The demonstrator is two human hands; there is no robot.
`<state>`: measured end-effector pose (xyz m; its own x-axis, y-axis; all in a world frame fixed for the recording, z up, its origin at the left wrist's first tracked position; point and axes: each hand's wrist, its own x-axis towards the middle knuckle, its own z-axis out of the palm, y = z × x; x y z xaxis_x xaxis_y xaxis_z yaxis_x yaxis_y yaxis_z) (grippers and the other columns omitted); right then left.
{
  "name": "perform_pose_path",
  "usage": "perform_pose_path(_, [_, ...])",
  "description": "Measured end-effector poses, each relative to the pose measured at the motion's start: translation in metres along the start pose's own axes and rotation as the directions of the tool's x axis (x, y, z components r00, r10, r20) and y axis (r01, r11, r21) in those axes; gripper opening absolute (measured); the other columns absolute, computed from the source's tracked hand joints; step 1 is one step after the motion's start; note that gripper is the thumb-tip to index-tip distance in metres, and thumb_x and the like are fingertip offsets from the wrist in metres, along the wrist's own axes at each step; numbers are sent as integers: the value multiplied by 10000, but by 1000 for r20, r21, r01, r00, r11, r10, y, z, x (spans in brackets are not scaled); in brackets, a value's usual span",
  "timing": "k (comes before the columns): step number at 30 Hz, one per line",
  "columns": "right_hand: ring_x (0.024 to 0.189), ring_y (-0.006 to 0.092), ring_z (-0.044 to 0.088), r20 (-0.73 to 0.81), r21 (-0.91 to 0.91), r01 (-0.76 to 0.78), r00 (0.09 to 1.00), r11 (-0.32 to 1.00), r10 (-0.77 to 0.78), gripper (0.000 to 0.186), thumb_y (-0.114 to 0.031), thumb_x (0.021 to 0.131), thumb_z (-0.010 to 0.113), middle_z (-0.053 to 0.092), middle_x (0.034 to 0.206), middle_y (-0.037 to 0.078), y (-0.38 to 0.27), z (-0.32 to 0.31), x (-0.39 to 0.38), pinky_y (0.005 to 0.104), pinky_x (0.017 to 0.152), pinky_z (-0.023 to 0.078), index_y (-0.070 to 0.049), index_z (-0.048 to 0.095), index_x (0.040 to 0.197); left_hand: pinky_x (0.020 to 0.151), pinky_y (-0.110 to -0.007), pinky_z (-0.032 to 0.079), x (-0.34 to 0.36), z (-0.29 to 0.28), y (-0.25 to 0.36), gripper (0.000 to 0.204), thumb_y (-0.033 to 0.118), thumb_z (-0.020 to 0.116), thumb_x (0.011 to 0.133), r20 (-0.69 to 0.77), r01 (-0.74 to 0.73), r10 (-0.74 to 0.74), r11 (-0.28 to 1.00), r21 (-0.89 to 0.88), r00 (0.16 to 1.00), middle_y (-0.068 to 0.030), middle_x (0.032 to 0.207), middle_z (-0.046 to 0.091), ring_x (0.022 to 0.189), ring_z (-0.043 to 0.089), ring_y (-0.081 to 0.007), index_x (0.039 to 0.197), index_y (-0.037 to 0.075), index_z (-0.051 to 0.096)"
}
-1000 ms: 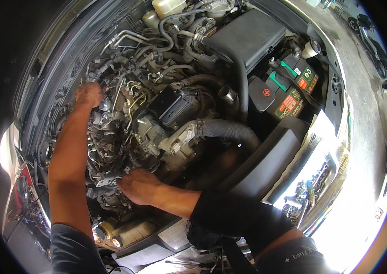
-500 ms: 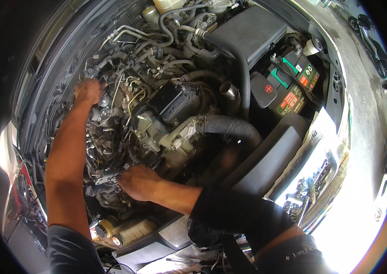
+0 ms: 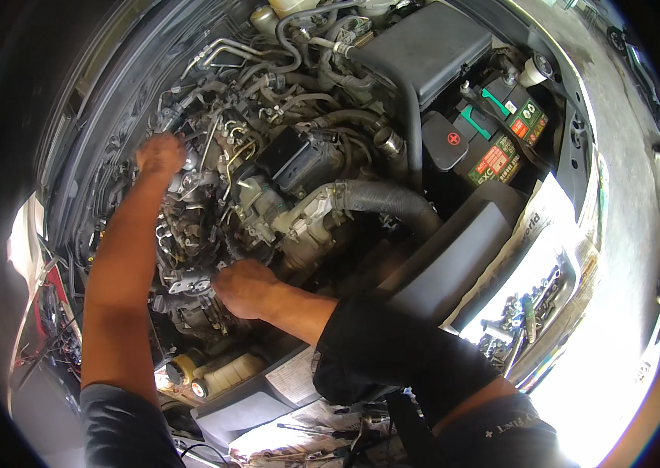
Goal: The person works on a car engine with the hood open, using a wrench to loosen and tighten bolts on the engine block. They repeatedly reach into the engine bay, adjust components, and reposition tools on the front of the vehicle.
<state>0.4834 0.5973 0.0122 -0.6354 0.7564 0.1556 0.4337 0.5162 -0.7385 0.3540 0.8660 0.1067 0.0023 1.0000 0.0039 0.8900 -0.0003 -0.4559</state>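
My left hand [image 3: 161,154] reaches over the far left side of the exposed engine [image 3: 228,168]. Its fingers curl downward among pipes and fittings, and what they close on is hidden. Nearer to me, my right hand [image 3: 244,289] is closed, its fingertips at the right end of a shiny flat metal bracket [image 3: 191,284] with holes in it. The bracket lies low on the near left part of the engine. Between the two hands are small metal lines and dark hoses. A thick black ribbed intake hose [image 3: 388,200] runs to the right of the engine.
A battery [image 3: 497,152] with green handles sits at right, below a black box cover [image 3: 427,51]. Sockets and tools [image 3: 529,316] lie on paper along the right front edge. A yellowed reservoir [image 3: 228,376] stands near my left forearm. Paper with more tools [image 3: 299,433] lies at the bottom.
The view has shifted slightly, so the near engine parts appear higher. Both hands stay at about the same spots on the engine, with the right hand still beside the bracket.
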Motion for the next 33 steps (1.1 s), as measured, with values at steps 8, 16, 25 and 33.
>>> perform_pose_path(8, [965, 383, 789, -6, -48, 25, 1000, 999, -25, 193, -153, 934, 648, 800, 996, 177, 0, -2, -4, 504, 835, 633, -36, 772, 1023, 1092, -508, 553, 35, -3, -9, 565, 530, 536, 1095, 22, -54, 54, 998, 38, 998, -234, 1325, 748, 1259, 708, -416, 1266, 52, 783])
perform_pose_path(16, [987, 363, 796, 50, 7, -86, 995, 996, 85, 173, -114, 904, 667, 810, 1010, 165, -8, -9, -4, 479, 858, 640, -54, 803, 994, 1303, -588, 289, 82, 3, -11, 546, 487, 502, 1099, 61, -205, 197, 964, 172, 979, -195, 1379, 740, 1361, 650, -381, 1313, 65, 776])
perform_pose_path(25, [946, 394, 784, -51, 91, -63, 996, 994, 68, 167, -120, 940, 634, 788, 988, 173, -7, 9, -11, 514, 831, 631, -66, 744, 1053, 1368, -563, 157, 116, 27, 0, 586, 480, 428, 1126, 16, -230, 229, 968, 97, 973, -170, 1581, 607, 1601, 381, -360, 1340, 53, 766])
perform_pose_path(33, [947, 400, 785, 105, 33, -73, 992, 997, 69, 176, -167, 920, 711, 797, 996, 178, -4, 3, -6, 512, 858, 628, -72, 770, 1056, 1113, -507, 548, 94, 52, -4, 433, 315, 512, 1020, 306, -514, 438, 823, 243, 845, -177, 1462, 692, 1353, 656, -387, 1250, 91, 802])
